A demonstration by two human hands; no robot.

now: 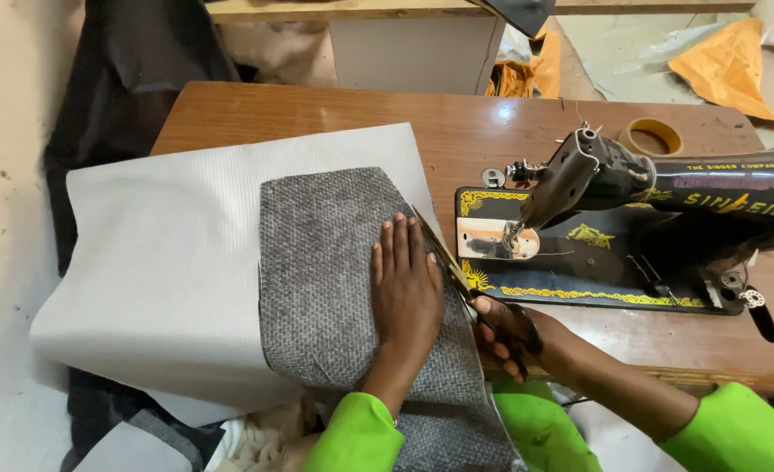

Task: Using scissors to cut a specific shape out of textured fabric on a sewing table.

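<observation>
At frame centre the left hand (406, 293) lies flat, open, on grey fabric (326, 271); just right, the right hand (514, 336) grips scissors (457, 275) along its edge.

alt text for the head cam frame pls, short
Left hand presses flat on a grey textured fabric piece laid over white fabric, while the right hand works scissors along its right edge. A black sewing machine stands on the wooden table.
</observation>
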